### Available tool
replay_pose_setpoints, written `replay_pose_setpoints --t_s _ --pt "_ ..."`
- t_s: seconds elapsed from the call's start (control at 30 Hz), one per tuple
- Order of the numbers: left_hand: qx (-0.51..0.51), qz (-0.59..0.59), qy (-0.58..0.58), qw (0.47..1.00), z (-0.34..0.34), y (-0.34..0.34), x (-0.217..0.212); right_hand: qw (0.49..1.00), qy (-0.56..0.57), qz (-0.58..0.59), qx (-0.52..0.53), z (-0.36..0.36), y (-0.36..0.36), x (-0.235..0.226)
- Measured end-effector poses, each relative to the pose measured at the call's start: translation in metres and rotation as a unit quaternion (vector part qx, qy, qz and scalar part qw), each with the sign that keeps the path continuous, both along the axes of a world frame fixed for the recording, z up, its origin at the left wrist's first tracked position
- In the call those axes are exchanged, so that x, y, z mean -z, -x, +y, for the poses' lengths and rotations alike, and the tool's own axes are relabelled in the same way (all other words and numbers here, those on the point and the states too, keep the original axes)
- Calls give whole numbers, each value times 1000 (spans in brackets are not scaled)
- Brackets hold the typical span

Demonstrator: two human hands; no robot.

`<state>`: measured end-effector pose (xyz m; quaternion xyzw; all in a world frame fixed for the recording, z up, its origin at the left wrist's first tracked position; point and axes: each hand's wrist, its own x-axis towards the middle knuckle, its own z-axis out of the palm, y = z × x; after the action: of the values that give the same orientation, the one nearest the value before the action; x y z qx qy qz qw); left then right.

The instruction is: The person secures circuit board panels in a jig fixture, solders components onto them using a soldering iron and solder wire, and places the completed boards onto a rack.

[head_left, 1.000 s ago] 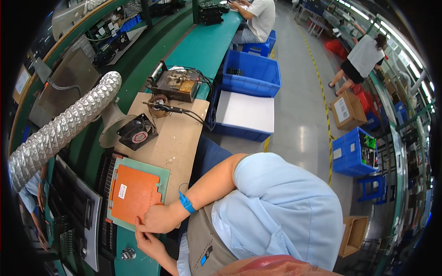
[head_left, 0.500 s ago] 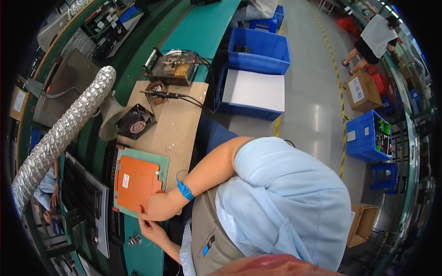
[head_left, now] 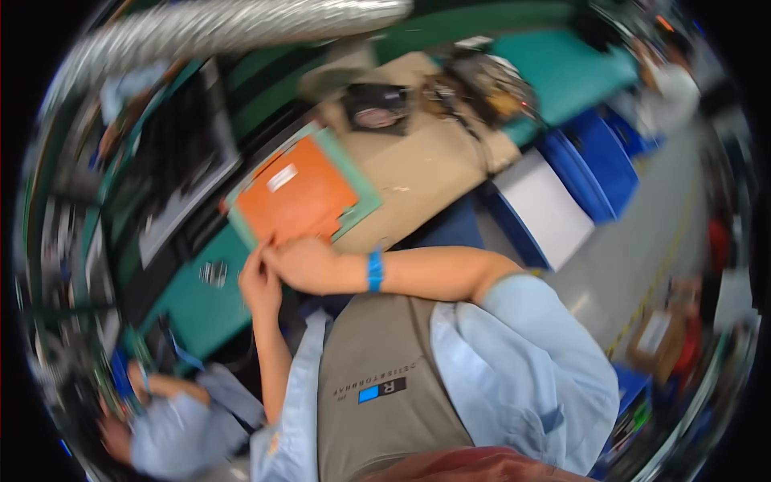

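Note:
On the workbench lies an orange rectangular panel (head_left: 297,197) with a small white label, set on a larger pale green plate (head_left: 359,201). A metal catch shows at the panel's right edge. My right hand (head_left: 303,263), with a blue band at the wrist, is closed at the panel's near edge. Beside it, my left hand (head_left: 261,281) is also closed, its fingertips meeting those of the right. Whatever the fingers pinch is too small and blurred to make out. Left of my hands, a small cluster of metal parts (head_left: 213,274) rests on the green mat (head_left: 186,301).
Behind the panel stand a black fan (head_left: 377,108) and a soldering station (head_left: 494,84) with cables. A silver duct (head_left: 241,22) crosses overhead. Blue bins (head_left: 590,165) and a white board (head_left: 540,210) sit to the right. Another person (head_left: 185,430) sits at lower left.
My view has swung round, so the bench now slants across the picture and everything is blurred. My two hands stay together at the panel's near edge.

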<state>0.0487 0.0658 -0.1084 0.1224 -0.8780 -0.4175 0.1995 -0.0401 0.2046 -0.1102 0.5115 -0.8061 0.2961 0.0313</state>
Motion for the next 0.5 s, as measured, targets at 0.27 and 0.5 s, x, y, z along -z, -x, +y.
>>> replay_pose_setpoints --t_s 0.27,0.5 --pt "-164 -142 -11 976 7 -10 -38 981 155 -87 75 85 48 -33" --pt "-210 -113 9 971 4 1 -21 964 123 -165 165 99 108 -12"
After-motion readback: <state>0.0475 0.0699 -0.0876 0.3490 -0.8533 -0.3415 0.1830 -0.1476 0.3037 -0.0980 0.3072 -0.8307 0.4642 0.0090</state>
